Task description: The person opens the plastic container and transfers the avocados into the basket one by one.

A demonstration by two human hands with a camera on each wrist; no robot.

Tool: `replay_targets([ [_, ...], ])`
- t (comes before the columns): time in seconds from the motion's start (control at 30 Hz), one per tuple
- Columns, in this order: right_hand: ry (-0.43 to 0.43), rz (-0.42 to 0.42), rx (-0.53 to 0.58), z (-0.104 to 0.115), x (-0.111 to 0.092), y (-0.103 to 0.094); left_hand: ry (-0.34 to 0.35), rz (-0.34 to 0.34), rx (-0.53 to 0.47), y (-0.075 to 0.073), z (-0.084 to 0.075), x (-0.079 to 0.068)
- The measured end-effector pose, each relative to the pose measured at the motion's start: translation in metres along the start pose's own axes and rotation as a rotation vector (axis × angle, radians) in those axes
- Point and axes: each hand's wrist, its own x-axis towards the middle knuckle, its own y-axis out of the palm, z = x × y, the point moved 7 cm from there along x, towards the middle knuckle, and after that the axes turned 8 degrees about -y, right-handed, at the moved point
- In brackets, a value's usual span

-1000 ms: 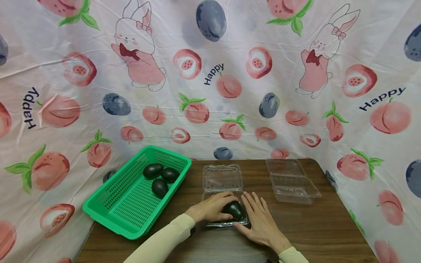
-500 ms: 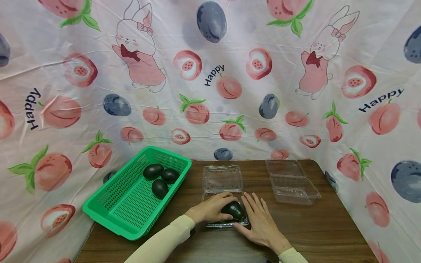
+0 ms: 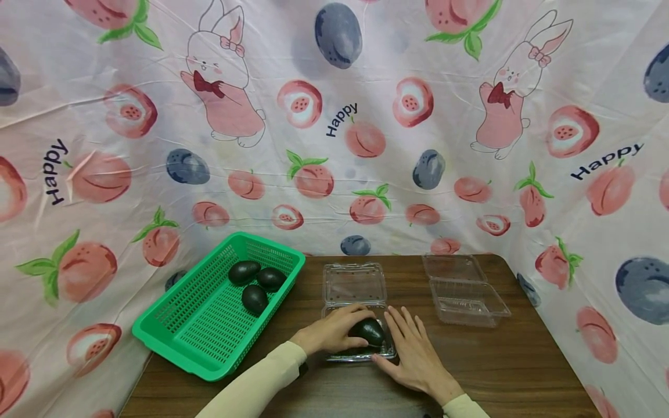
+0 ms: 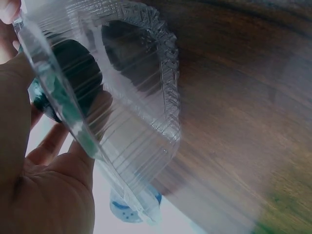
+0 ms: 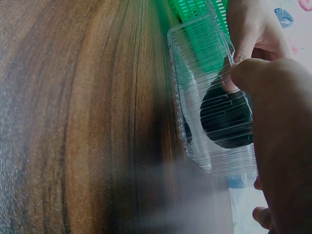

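My left hand (image 3: 334, 332) grips a glossy dark avocado (image 3: 369, 331), thumb on the near side and fingers over the far side. The avocado is inside the base of a clear plastic clamshell box (image 3: 349, 358), whose lid (image 3: 354, 283) lies folded back, away from me. My right hand (image 3: 415, 355) rests along the box's right rim, fingers straight, thumb at the front corner. Through the box's ribbed wall, the right wrist view shows the avocado (image 5: 225, 119) low in the box beside the left fingers. Part of the box base is hidden under my left hand.
On the left stands a green slotted basket (image 3: 209, 328) with several avocados (image 3: 254, 299) at its far right end. A second clear clamshell box (image 3: 465, 302) stands open at the back right of the wooden table (image 3: 502, 360). A fruit-patterned cloth (image 3: 366, 174) hangs behind.
My left hand and the avocado in it have shifted slightly left inside the box. The right hand has stayed at the rim. The head view has turned a little.
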Motion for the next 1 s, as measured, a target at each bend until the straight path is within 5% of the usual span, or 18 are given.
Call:
replay_targets([
  [1.0,-0.006,-0.004,-0.018,0.0,0.0,-0.001,0.019,-0.058,-0.061,-0.031,0.007,-0.013],
])
